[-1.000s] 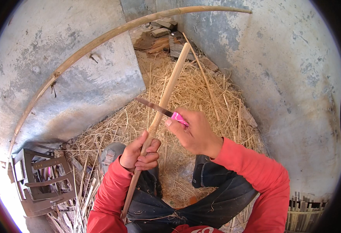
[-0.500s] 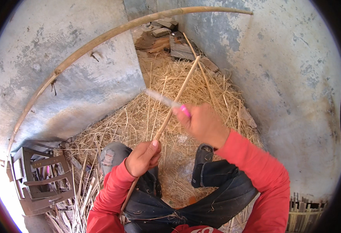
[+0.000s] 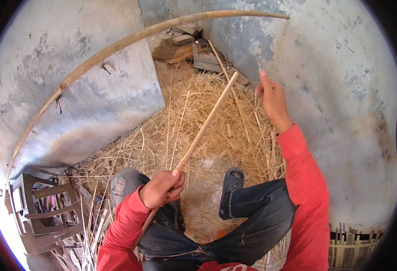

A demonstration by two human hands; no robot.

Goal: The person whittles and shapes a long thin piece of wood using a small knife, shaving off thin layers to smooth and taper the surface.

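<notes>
My left hand (image 3: 163, 189) is wrapped round a slim, pale bamboo stick (image 3: 209, 118). The stick slants up and away to the right from between my legs, and its lower part passes beside my left forearm. Beyond the stick's far end, to its right, my raised right hand (image 3: 273, 100) is closed on a knife, apart from the stick. Only a faint, thin trace of the blade shows above the thumb; the pink handle seen earlier is hidden by the fingers.
A long curved bamboo pole (image 3: 130, 39) arches across the walls. Straw and shavings (image 3: 207, 97) cover the floor before my legs. At the left lies a broken brown chair frame (image 3: 54, 212) beside loose strips. Bricks (image 3: 183, 39) lie in the far corner; a slatted basket (image 3: 354, 248) stands at lower right.
My right hand has swung up and right with the knife, away from the stick it was crossing. My left hand keeps its hold, shifted slightly left and down.
</notes>
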